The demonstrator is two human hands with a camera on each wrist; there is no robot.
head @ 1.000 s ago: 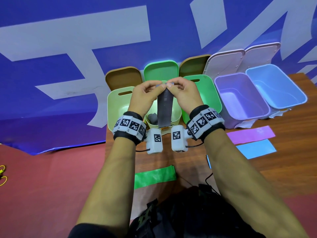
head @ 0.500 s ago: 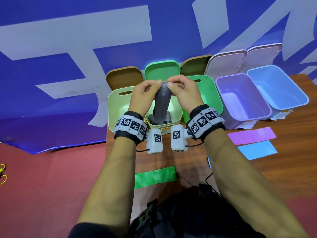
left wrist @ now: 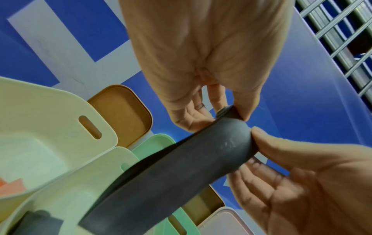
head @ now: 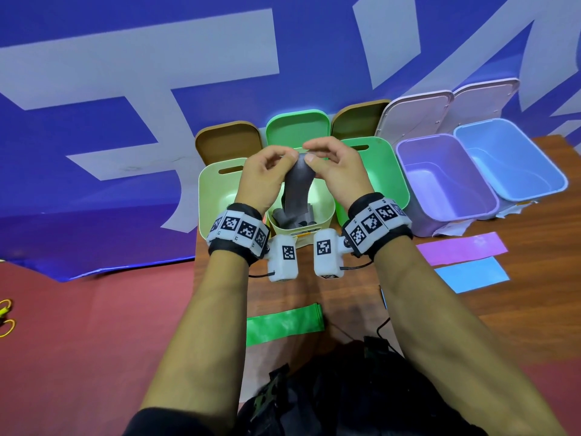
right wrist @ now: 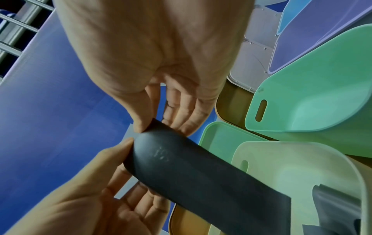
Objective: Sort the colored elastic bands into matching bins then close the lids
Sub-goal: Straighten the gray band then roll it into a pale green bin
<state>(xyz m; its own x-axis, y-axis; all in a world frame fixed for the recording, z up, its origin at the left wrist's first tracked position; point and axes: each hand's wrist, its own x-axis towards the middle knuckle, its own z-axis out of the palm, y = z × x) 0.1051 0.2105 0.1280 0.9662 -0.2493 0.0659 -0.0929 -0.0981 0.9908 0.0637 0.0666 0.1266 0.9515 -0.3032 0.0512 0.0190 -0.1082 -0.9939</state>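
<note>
Overhead, head view: left hand (head: 262, 177) and right hand (head: 334, 171) pinch top of grey band (head: 295, 193), lower end hanging into pale yellow bin (head: 323, 215). Green band (head: 284, 327), purple band (head: 460, 248), blue band (head: 471, 275) lie unsorted on desk (head: 534, 309); all lids open.

Left wrist view: left grip, thumb and fingertips on band's folded top.

Right wrist view: right grip likewise; more grey material already inside bin.

Judgement: sorting partly done, lid closing not started.

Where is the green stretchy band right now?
In the head view, the green band lies flat on the wooden table, nearest the person, below the left hand, untouched.
</note>
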